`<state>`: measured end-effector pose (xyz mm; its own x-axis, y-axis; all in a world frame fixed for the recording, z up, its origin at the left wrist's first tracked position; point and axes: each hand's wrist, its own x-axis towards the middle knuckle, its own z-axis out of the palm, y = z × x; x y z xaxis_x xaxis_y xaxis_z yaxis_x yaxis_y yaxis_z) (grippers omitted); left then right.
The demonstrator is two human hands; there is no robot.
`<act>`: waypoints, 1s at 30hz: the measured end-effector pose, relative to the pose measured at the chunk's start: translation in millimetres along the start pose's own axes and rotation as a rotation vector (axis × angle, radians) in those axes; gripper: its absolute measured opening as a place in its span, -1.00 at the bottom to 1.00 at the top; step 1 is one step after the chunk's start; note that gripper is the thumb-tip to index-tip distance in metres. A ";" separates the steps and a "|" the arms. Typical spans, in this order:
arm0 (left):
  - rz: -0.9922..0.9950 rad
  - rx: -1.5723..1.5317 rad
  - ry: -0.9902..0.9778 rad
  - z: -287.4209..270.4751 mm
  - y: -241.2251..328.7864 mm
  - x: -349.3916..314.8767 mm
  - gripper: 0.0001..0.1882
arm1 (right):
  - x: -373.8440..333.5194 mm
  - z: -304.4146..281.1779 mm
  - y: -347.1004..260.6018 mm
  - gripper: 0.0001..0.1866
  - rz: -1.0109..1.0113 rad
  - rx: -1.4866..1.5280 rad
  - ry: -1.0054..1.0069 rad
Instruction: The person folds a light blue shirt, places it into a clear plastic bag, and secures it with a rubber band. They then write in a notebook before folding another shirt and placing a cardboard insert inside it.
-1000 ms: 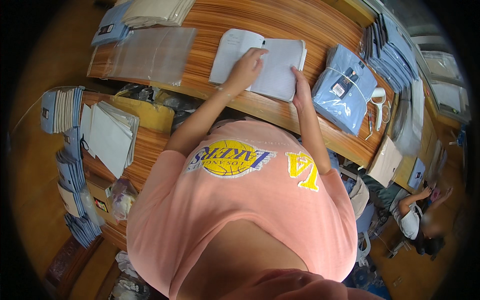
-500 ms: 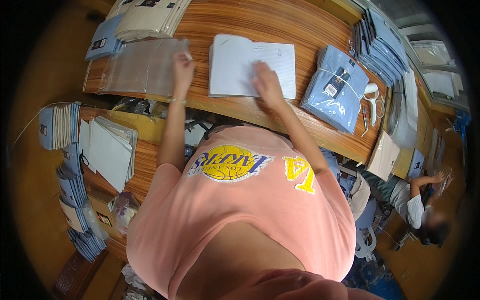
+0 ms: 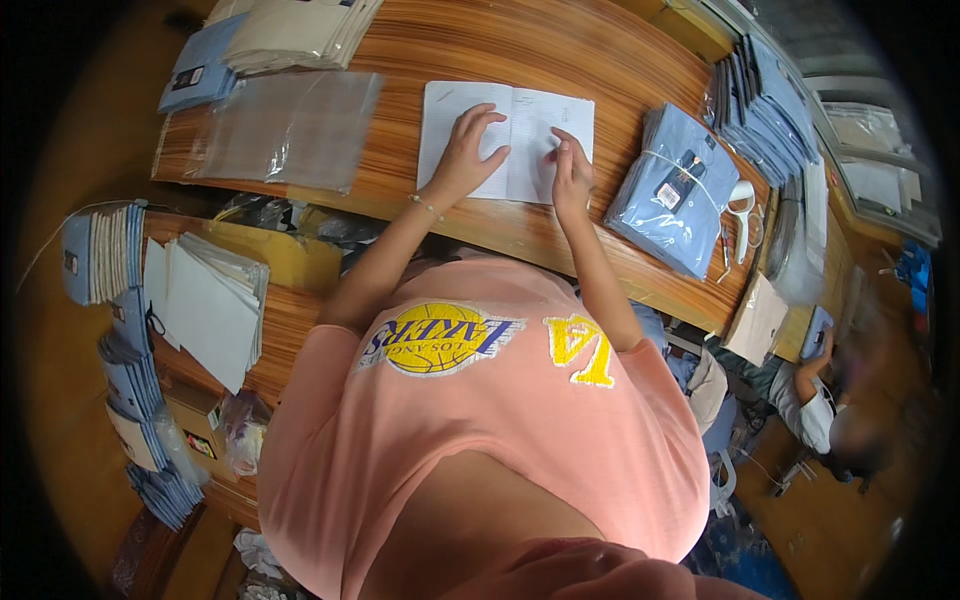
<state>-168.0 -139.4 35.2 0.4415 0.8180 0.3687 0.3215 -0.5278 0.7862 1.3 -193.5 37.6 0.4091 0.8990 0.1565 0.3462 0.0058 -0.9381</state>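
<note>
An open notebook [image 3: 530, 180] with white ruled pages lies flat on the wooden table, a few faint written marks on it. My left hand [image 3: 468, 155] is over its left page, thumb and fingers apart, holding nothing I can see. Over the right page is my right hand [image 3: 572, 178], its index finger stretched toward the middle of the notebook and the other fingers partly bent. No object shows in it. To the left of the notebook, a clear plastic bag [image 3: 290, 130] lies flat on the table.
Right of the notebook sits a tied stack of bagged blue garments [image 3: 675, 190], beside a white handheld scanner [image 3: 741, 205]. More blue packs [image 3: 765, 110] are piled behind. Beige packs [image 3: 295, 35] lie far left, white sheets [image 3: 210, 310] on the lower left surface. Another person [image 3: 815, 410] is at right.
My left hand has moved right, from the plastic bag's edge to the notebook. My right hand has shifted right. The notebook's raised left page now lies flat.
</note>
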 end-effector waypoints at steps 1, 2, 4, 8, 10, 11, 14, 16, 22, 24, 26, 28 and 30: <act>0.080 0.110 -0.062 3.1 -6.2 1.8 -0.54 | 4.9 -8.4 24.8 -0.76 -0.150 -0.236 -0.013; 0.157 0.226 -0.124 6.3 -11.4 1.6 -0.52 | 2.1 -7.5 38.7 -0.75 -0.217 -0.391 -0.043; 0.216 0.400 -0.323 16.3 -22.4 -4.9 -0.46 | -3.6 -4.3 61.6 -0.68 -0.350 -0.693 -0.109; 0.228 0.510 -0.371 25.1 -35.9 -17.2 -0.48 | -6.2 -3.9 60.6 -0.64 -0.322 -0.694 -0.199; 0.209 0.486 -0.366 25.5 -34.3 -17.9 -0.48 | -6.5 -6.6 60.9 -0.66 -0.301 -0.695 -0.209; 0.209 0.488 -0.367 25.1 -34.8 -16.5 -0.48 | -6.0 -7.2 60.9 -0.66 -0.291 -0.690 -0.209; 0.199 0.487 -0.378 26.0 -33.7 -13.6 -0.49 | -2.2 -10.3 56.5 -0.68 -0.230 -0.629 -0.223; 0.190 0.492 -0.388 23.2 -33.6 -11.5 -0.49 | 5.5 -13.4 55.2 -0.68 -0.148 -0.475 -0.126; 0.158 0.476 -0.426 22.0 -31.5 -8.7 -0.49 | 55.9 -5.3 52.8 -0.61 -0.300 -0.348 0.239; 0.120 0.478 -0.466 20.4 -33.6 -7.7 -0.47 | 61.8 9.0 64.1 -0.73 -0.194 -0.198 0.208; 0.116 0.477 -0.482 22.5 -32.1 -8.1 -0.47 | 65.6 14.1 87.4 -0.80 -0.120 -0.197 0.175; 0.135 0.505 -0.465 21.1 -31.6 -5.4 -0.47 | 68.5 16.2 92.7 -0.82 0.014 0.000 0.177; 0.129 0.502 -0.477 21.2 -28.4 -2.9 -0.48 | 72.2 14.2 87.1 -0.84 0.096 0.107 0.184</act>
<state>-160.7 -131.5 1.3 0.7839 0.6135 0.0955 0.5395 -0.7492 0.3842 49.0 -122.0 -37.2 0.5861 0.8028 0.1094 0.2112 -0.0210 -0.9772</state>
